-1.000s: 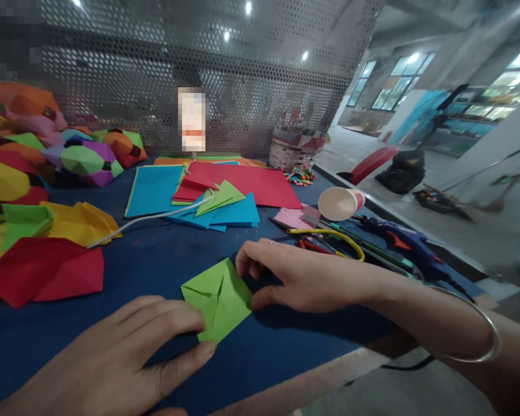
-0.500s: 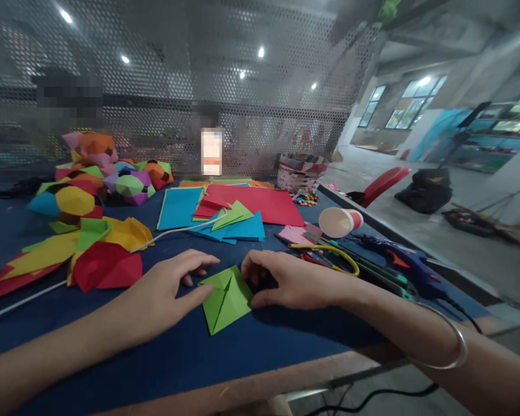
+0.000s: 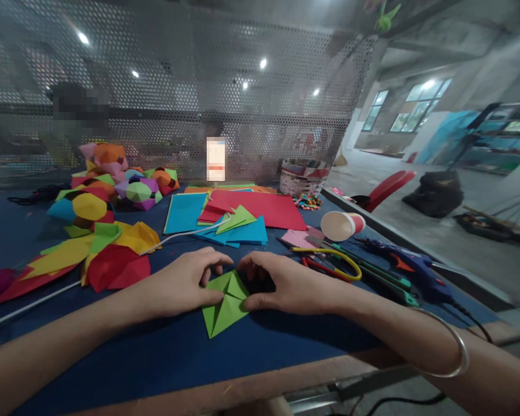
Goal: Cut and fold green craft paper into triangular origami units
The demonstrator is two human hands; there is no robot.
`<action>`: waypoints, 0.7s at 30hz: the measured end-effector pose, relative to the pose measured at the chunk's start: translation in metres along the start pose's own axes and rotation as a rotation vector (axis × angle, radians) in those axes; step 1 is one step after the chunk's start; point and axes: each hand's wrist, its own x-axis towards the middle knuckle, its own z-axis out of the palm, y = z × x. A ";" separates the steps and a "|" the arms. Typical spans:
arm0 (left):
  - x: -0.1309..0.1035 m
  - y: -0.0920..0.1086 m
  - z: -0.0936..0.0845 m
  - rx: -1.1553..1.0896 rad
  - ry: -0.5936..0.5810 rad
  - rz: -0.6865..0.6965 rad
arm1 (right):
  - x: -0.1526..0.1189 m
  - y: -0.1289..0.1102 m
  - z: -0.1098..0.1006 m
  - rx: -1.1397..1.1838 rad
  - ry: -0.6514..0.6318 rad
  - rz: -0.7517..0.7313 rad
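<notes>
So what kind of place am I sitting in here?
Probably a craft corner in a workshop or other large, unfinished-looking room. The table holds coloured paper sheets, faceted paper balls and a glue gun, with a bare floor beyond it.

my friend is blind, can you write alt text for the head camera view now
Two bare hands, left and right, touch a folded green paper square on a blue tabletop. Behind lie colored paper sheets; folded paper shapes are at left, and a tipped paper cup, scissors and a glue gun at right.
</notes>
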 end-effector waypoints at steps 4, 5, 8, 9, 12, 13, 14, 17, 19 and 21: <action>-0.003 0.000 0.002 0.025 0.058 0.033 | 0.004 -0.006 0.008 -0.140 0.074 0.057; -0.004 0.000 0.003 0.030 0.077 0.041 | 0.005 -0.008 0.009 -0.175 0.082 0.067; -0.007 -0.001 0.003 0.063 0.151 0.055 | 0.008 -0.010 0.013 -0.209 0.087 0.079; -0.009 -0.002 0.003 0.078 0.173 0.057 | 0.009 -0.009 0.013 -0.199 0.086 0.076; -0.012 -0.004 0.000 0.095 0.194 0.068 | 0.012 -0.008 0.015 -0.097 0.096 0.064; -0.013 -0.004 -0.001 0.087 0.187 0.073 | 0.013 -0.007 0.016 -0.037 0.097 0.061; -0.014 -0.004 -0.003 0.073 0.180 0.076 | 0.015 -0.006 0.017 0.032 0.094 0.058; -0.014 -0.006 -0.010 0.009 0.194 0.066 | 0.022 -0.004 0.019 0.229 0.054 0.055; -0.013 -0.009 -0.017 -0.044 0.242 0.044 | 0.029 -0.003 0.020 0.343 0.038 0.071; -0.011 -0.015 -0.023 -0.108 0.296 0.018 | 0.039 -0.002 0.020 0.449 0.029 0.080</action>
